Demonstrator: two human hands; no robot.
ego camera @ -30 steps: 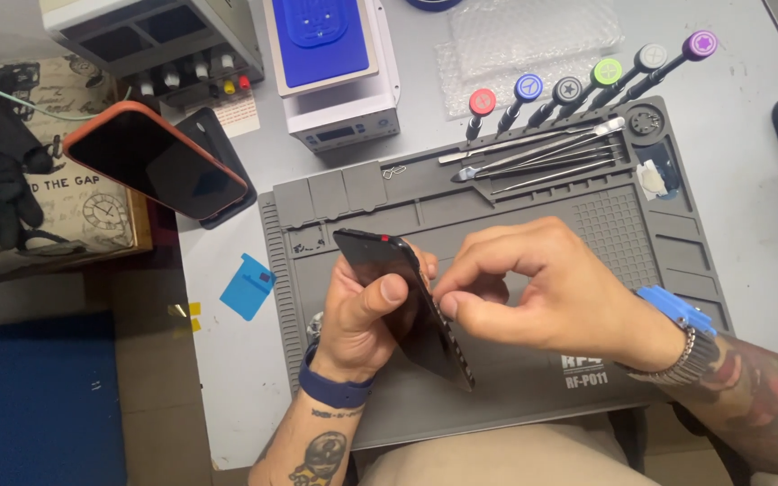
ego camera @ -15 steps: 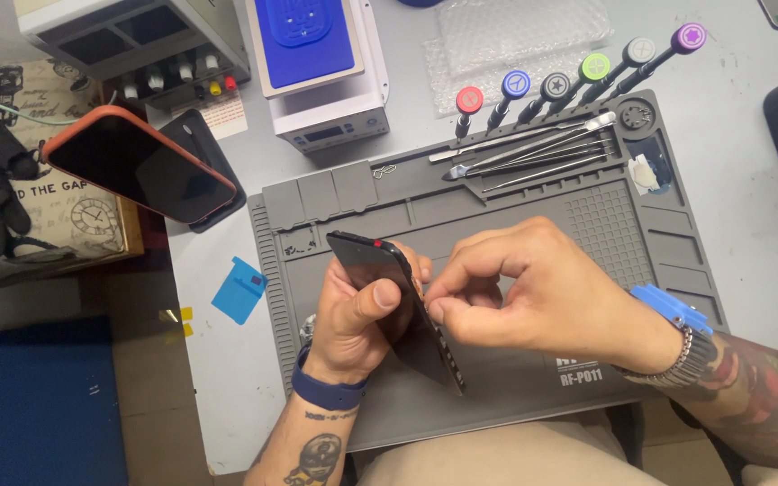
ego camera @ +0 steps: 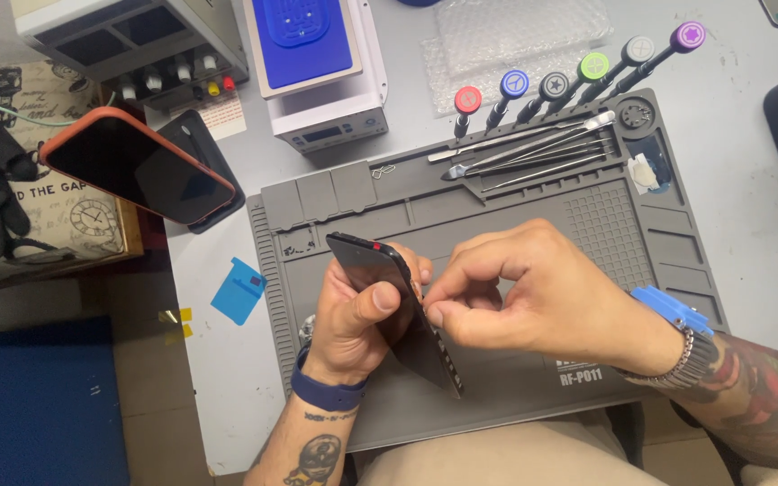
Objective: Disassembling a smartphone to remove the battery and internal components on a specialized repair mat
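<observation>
My left hand (ego camera: 359,317) grips a black smartphone (ego camera: 366,256), held on edge and tilted over the grey repair mat (ego camera: 497,211). The thumb lies across its dark back. My right hand (ego camera: 533,292) is pinched against the phone's right side edge, thumb and forefinger tips touching it near the middle. Whether a small part sits between those fingertips cannot be seen. The lower end of the phone (ego camera: 443,373) points toward me.
Several screwdrivers with coloured caps (ego camera: 551,90) and metal pry tools (ego camera: 533,148) lie at the mat's far edge. A phone in an orange case (ego camera: 137,166) rests at left on a stand. A white heating unit with a blue pad (ego camera: 312,63) stands behind. A blue card (ego camera: 239,290) lies left of the mat.
Both hands stay on the phone with almost no motion; the view has drifted slightly, so the bench objects sit a little further left and up.
</observation>
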